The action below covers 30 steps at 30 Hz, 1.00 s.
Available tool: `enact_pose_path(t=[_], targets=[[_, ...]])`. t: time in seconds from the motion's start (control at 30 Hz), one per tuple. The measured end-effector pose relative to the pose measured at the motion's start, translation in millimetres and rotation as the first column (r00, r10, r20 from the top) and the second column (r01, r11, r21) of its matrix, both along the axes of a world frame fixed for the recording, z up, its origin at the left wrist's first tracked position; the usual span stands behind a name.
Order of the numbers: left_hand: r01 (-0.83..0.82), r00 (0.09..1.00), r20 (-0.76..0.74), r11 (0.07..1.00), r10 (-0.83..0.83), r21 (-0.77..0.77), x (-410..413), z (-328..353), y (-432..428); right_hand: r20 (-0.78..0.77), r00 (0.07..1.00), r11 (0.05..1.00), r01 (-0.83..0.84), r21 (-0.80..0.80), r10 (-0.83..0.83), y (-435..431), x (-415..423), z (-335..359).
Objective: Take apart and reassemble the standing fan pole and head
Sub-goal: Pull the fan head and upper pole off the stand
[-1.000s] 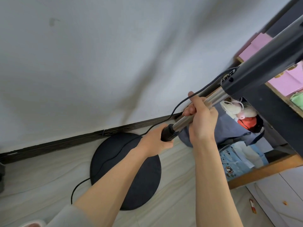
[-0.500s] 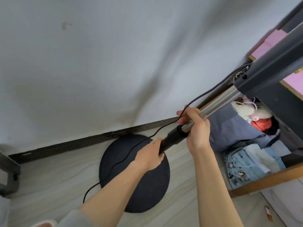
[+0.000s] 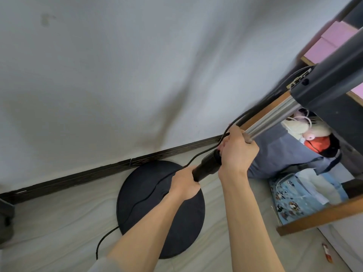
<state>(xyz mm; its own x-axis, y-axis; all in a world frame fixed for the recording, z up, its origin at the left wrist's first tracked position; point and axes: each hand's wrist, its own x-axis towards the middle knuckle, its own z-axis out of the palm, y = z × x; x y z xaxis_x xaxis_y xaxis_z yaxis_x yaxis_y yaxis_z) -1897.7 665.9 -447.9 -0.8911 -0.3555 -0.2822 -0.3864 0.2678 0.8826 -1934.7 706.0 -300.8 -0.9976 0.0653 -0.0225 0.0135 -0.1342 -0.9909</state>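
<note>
Open floor [image 3: 49,222] lies left of the base [image 3: 157,213]; the shelf [image 3: 322,216] crowds the pole [image 3: 275,116] on the right.

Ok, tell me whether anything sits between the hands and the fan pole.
Nothing visible does. The left hand is closed around the black lower tube, and the right hand grips the silver inner pole just above the collar. The power cord runs alongside, passing behind the right hand, not blocking either grip.

Two hands [image 3: 237,152], one pole [image 3: 275,118], one base [image 3: 141,193].
</note>
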Motion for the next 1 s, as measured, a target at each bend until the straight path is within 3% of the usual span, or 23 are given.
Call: enact_pose_path(t=[0.17, 0.4, 0.7, 0.77, 0.87, 1.0], targets=[[0.059, 0.998, 0.015, 0.997, -0.06, 0.042, 3, 1, -9, -0.015, 0.992, 0.986, -0.122, 0.112, 0.125, 5, 0, 3], [0.104, 0.994, -0.04, 0.99, -0.1, 0.096, 14, 22, -14, -0.034, 0.914, 0.86, -0.366, 0.356, 0.403, 30, 4, 12], [0.073, 0.957, -0.291, 0.947, 0.022, 0.313, 31, 107, -33, 0.049, 0.852, 0.837, -0.521, 0.165, 0.521, 79, -9, 1], [0.025, 0.931, -0.357, 0.962, 0.077, 0.272, 34, 135, -33, 0.122, 0.809, 0.784, -0.588, 0.202, 0.575, 81, -8, -10], [0.073, 0.9, -0.436, 0.986, -0.001, 0.148, 31, 176, -24, 0.196, 0.748, 0.672, -0.658, 0.341, 0.633, 71, -3, -28], [0.104, 0.908, -0.414, 0.992, -0.063, 0.077, 10, 221, 4, 0.14, 0.783, 0.671, -0.597, 0.44, 0.606, 69, 4, -38]])
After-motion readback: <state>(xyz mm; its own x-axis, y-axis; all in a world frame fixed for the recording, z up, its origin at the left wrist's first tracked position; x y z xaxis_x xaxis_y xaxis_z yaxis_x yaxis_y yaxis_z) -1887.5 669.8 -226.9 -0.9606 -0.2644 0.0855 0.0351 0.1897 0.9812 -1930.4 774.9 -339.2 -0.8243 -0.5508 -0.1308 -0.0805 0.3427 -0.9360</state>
